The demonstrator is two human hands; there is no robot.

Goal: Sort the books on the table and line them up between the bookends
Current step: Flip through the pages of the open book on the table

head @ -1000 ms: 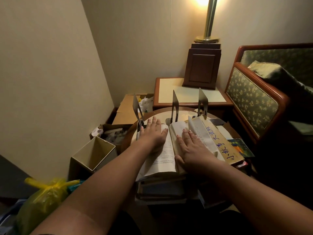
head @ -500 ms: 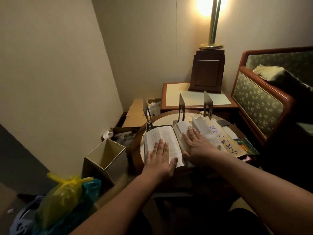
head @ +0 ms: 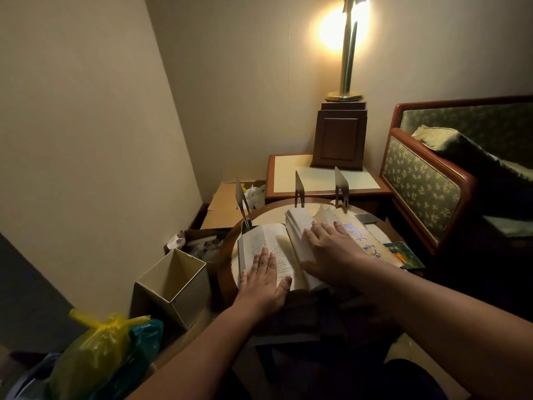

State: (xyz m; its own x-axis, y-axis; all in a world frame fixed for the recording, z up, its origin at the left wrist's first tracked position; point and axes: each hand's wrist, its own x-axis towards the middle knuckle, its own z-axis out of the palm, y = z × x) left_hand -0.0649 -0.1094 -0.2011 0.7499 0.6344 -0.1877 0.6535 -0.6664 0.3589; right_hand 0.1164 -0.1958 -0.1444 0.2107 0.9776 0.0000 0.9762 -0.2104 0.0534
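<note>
A thick paperback book with white printed pages [head: 271, 243] is lying open on the round wooden table [head: 226, 255]; the left hand [head: 264, 277] is pressing flat on its left page, fingers straight and close together, gripping nothing; the right hand [head: 327, 251] is resting flat on the thicker right block of pages, fingers straight and slightly spread, likewise holding nothing, while a few leaves are curling up just beyond its fingertips; three thin grey metal bookends [head: 299, 189] are standing upright along the table's far side, well apart from one another; a tan-covered book with blue handwritten characters [head: 364, 243] is lying just right of the open one; a white open-topped cardboard box [head: 176, 281] is sitting left of the table.
</note>
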